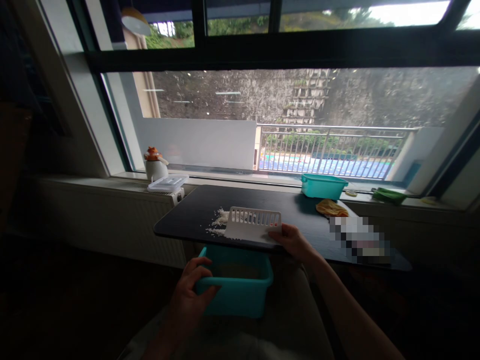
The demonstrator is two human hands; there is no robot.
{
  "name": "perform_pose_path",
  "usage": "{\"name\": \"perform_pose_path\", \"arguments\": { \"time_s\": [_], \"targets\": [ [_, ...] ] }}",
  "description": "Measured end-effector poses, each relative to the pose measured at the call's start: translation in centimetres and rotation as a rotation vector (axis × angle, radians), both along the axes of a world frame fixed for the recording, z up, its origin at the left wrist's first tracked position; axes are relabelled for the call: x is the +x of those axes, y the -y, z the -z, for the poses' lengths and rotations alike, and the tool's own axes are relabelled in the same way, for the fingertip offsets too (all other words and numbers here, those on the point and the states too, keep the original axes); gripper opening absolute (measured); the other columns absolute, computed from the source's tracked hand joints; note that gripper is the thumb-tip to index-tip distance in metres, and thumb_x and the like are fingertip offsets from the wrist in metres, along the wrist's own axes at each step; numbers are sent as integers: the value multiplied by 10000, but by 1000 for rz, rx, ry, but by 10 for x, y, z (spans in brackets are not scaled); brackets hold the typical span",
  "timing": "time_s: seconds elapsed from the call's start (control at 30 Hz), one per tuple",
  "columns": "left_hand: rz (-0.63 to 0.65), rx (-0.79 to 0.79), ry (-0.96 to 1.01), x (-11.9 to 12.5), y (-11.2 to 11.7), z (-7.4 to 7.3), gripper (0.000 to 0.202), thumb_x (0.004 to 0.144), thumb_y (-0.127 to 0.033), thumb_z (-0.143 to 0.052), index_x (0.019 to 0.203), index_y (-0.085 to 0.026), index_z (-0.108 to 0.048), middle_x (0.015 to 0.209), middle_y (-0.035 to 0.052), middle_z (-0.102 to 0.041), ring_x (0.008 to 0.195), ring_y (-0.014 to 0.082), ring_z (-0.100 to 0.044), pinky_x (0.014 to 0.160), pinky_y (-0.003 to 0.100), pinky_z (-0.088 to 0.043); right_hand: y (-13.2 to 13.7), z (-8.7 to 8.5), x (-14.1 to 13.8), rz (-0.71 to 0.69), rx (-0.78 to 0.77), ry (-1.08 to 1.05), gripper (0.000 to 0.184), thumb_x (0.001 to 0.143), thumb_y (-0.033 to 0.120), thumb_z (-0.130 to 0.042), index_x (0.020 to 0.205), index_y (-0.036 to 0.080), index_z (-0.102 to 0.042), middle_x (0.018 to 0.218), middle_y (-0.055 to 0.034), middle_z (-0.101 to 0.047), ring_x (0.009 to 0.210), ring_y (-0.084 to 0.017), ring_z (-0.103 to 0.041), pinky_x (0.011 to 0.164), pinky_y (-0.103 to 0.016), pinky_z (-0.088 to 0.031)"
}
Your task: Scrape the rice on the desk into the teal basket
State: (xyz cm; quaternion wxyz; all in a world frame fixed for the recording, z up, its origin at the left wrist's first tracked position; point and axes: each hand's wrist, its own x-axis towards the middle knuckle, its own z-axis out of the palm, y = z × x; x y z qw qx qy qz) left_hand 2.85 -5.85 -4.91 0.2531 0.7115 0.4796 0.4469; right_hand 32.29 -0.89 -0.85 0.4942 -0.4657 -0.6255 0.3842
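Observation:
My left hand (195, 284) grips the left rim of a teal plastic bin (234, 297), held over my lap just below the table's front edge. Between thumb and fingers, my right hand (294, 241) pinches the right end of a flat white slotted plastic scoop (251, 231). The scoop rests on or just above the black tabletop near its front edge. Small white grains (221, 220) are scattered at the scoop's left side, and some show through its slots. The bin's contents are dim and I cannot make them out.
A second teal bin (324, 186) stands at the table's back right, with a yellow cloth (332, 207) in front of it. A blurred-out patch covers something at the right. On the sill are a white pot (155, 170), a clear lid (168, 183) and a green cloth (389, 195).

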Motion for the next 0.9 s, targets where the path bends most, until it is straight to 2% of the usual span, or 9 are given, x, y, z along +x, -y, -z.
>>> {"name": "perform_pose_path", "arguments": {
  "time_s": [0.1, 0.27, 0.47, 0.57, 0.77, 0.9],
  "targets": [
    [-6, 0, 1, 0, 0, 0, 182, 725, -363, -624, 658, -198, -585, 1117, 82, -553, 1010, 281, -587, 805, 374, -506, -1, 1, 3, 18, 3, 8, 306, 718, 411, -689, 890, 159, -714, 845, -47, -732, 776, -222, -668, 742, -395, -534],
    [-7, 4, -6, 1, 0, -2, 157, 710, -338, -626, 653, -198, -583, 1104, 82, -557, 992, 281, -590, 810, 378, -501, 2, -1, 2, -37, -2, 22, 326, 721, 408, -691, 932, 161, -715, 893, -62, -729, 828, -240, -663, 757, -405, -531],
    [-9, 12, -2, 0, -1, -1, 151, 709, -329, -625, 649, -196, -586, 1098, 82, -559, 1003, 282, -592, 823, 382, -495, -4, 5, 9, 46, 7, 25, 311, 708, 411, -694, 885, 156, -713, 842, -45, -730, 757, -213, -658, 724, -374, -525],
    [-13, 20, -3, 1, -2, -1, 158, 704, -337, -634, 648, -196, -589, 1094, 79, -567, 999, 280, -598, 825, 383, -497, -4, 6, 9, 39, -7, 26, 328, 698, 422, -701, 884, 152, -715, 830, -50, -733, 737, -213, -660, 697, -368, -532],
    [-14, 14, -10, 1, -1, -3, 188, 703, -374, -631, 646, -199, -588, 1094, 89, -576, 992, 286, -595, 794, 375, -513, 3, 3, 5, -53, -32, 3, 345, 700, 421, -708, 925, 160, -715, 883, -61, -732, 813, -237, -668, 764, -407, -532],
    [-10, 28, -5, 0, -2, -3, 175, 705, -358, -626, 645, -198, -588, 1086, 88, -573, 991, 283, -593, 814, 380, -505, 3, 4, 9, -9, -39, 6, 349, 706, 437, -701, 919, 160, -713, 875, -61, -733, 798, -236, -672, 754, -410, -536]
  ]
}}
